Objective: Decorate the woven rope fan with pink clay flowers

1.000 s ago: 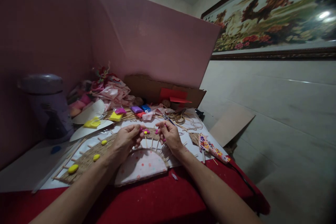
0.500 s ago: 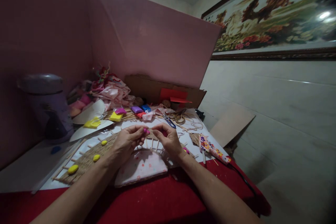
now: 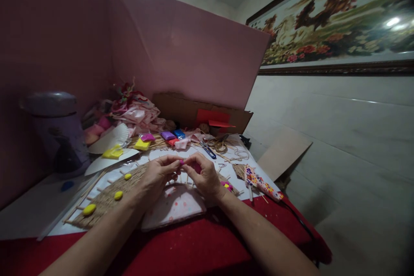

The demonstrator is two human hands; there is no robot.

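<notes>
A small piece of magenta clay (image 3: 181, 162) is pinched between the fingertips of my left hand (image 3: 160, 174). My right hand (image 3: 204, 177) meets it there, thumb and finger closed on the same bit, and more magenta clay (image 3: 197, 167) shows within its curled fingers. Both hands hover over an arched woven twine piece with sticks (image 3: 106, 205), partly hidden by them. Yellow clay discs (image 3: 89, 209) lie along its left side. At its right end sits a magenta flower with a yellow centre (image 3: 228, 186). Below the hands is a half-round pad of dotted white fabric (image 3: 177, 209).
Blue-handled scissors (image 3: 208, 151) and twine lie behind my right hand. Packs of clay, yellow (image 3: 142, 144), purple (image 3: 167, 135) and blue (image 3: 179, 134), rest at the back. A flower-patterned glue gun (image 3: 261, 183) with a cord is at right; a lilac canister (image 3: 58, 133) stands left.
My hands have come together, fingertips meeting on the magenta clay. My right hand has shifted slightly left and down, leaving the scissors and the flower at the right end in view.
</notes>
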